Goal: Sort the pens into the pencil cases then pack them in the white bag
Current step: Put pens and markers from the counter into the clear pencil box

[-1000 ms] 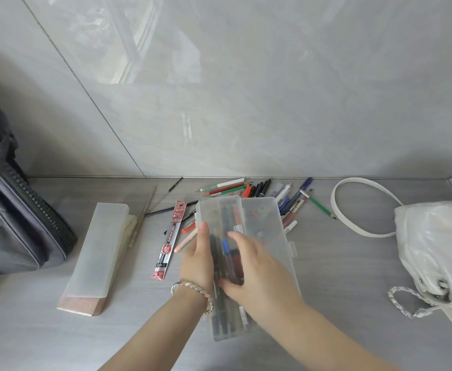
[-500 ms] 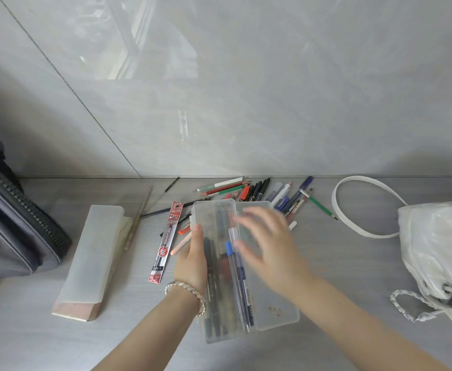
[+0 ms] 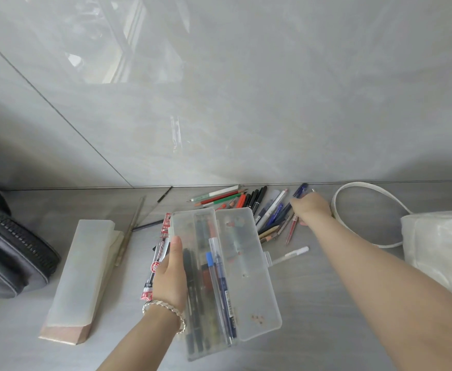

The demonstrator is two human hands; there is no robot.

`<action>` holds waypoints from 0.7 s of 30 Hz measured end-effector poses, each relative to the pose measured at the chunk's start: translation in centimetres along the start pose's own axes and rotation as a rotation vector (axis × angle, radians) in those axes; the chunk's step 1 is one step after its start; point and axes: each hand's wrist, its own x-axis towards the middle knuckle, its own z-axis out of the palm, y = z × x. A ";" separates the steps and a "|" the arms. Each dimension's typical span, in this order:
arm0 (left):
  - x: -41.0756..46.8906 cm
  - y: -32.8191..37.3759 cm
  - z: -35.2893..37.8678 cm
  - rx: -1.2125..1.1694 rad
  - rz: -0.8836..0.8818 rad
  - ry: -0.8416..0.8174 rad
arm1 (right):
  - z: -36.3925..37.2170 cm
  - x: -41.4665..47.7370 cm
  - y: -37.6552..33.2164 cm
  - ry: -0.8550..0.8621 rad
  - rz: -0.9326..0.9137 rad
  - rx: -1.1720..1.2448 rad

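On the grey bench [image 3: 326, 303], centre frame, an open clear pencil case [image 3: 224, 277] holds several pens. At its 9 o'clock edge the left hand [image 3: 172, 274] grips it, thumb on top. At 1 o'clock the right hand [image 3: 310, 207] curls onto the loose pens [image 3: 262, 207]; what it holds I cannot tell. At 3 o'clock lies the white bag [image 3: 439, 245].

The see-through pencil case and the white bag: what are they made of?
The clear hinged pencil case looks like rigid frosted plastic, since pens show through it. The white bag seems soft glossy leather or imitation: it wrinkles and shines. Which, I cannot tell.
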 end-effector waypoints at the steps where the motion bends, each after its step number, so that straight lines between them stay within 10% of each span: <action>1: 0.1 0.0 -0.1 0.001 -0.008 0.003 | 0.0 0.5 -0.4 0.004 0.008 0.026; 15: 0.4 -0.4 -0.5 -0.013 -0.003 -0.016 | -0.6 -0.1 -1.6 0.007 0.006 0.111; 21: 0.6 -1.2 -0.7 -0.018 0.003 -0.031 | -3.7 -5.0 -3.1 -0.006 -0.276 0.275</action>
